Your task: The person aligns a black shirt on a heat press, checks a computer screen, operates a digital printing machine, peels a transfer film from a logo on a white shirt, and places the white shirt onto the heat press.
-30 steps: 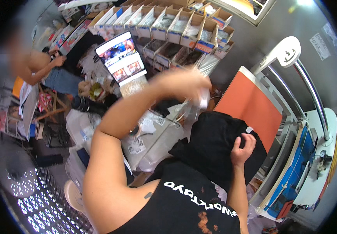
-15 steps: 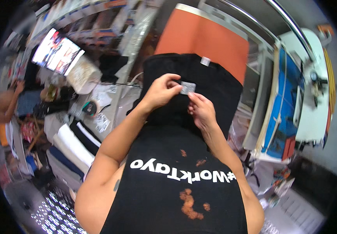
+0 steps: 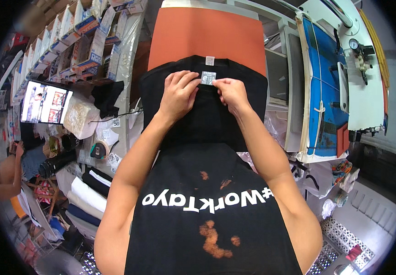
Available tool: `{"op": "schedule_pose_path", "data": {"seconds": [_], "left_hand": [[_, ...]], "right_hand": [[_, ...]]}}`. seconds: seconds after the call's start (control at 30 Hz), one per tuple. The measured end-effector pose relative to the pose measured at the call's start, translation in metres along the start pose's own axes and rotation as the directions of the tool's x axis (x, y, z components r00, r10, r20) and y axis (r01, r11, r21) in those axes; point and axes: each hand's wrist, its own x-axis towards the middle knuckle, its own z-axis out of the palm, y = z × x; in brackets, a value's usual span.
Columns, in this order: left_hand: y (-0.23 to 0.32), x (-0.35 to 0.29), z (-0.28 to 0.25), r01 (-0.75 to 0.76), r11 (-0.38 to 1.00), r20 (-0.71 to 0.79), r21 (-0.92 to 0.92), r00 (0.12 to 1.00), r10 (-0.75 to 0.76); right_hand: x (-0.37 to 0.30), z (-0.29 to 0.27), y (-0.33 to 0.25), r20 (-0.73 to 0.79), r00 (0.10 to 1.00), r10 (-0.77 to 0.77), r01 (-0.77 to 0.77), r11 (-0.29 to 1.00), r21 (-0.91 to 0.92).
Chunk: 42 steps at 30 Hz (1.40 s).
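Note:
A black T-shirt (image 3: 193, 123) lies spread on an orange platen (image 3: 207, 32), its collar with a white neck tag (image 3: 210, 61) toward the far side. Just below the collar is a small grey square label (image 3: 208, 77) with pale print. My right hand (image 3: 232, 95) is closed, thumb and index finger pinching the label's lower right corner. On the shirt at the label's left rests my left hand (image 3: 179, 93), fingers stretched out and thumb apart, fingertips by the label's left edge. Whether they touch it I cannot tell.
To the right, a blue panel (image 3: 321, 91) with a cord stands beside a pale machine with a gauge (image 3: 354, 44). A lit screen (image 3: 46, 101), a tape roll (image 3: 99, 150) and folded garments (image 3: 88, 195) are at left. Another person's arm (image 3: 10, 176) shows far left.
The label has come down to the shirt just below the collar. My left hand has let go of its pinch and spread its fingers; my right hand still grips the label's corner. The view has turned.

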Motion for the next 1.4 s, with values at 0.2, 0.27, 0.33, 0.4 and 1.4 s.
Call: {"op": "schedule_pose_path", "data": {"seconds": [0.2,0.27,0.33,0.4,1.4], "left_hand": [[-0.011,0.003,0.016,-0.134,0.989,0.084,0.070,0.988,0.128],[-0.011,0.003,0.016,-0.117,0.990,0.098,0.077,0.989,0.109],[-0.009,0.005,0.016,-0.110,0.991,0.101,0.076,0.990,0.102],[-0.009,0.006,0.016,-0.105,0.992,0.106,0.064,0.990,0.098],[-0.017,-0.079,-0.061,0.432,0.892,-0.506,-0.133,0.745,-0.436]], "right_hand": [[-0.007,0.002,0.004,-0.104,0.739,-0.666,0.459,0.610,-0.646],[-0.013,-0.003,0.015,0.200,0.440,-0.875,0.603,0.123,-0.788],[-0.015,-0.002,0.034,0.268,0.463,-0.845,0.611,0.086,-0.787],[-0.013,-0.001,0.043,0.272,0.459,-0.846,0.602,0.072,-0.795],[-0.103,-0.208,-0.032,-0.146,0.434,-0.889,0.255,0.277,-0.927]]}}
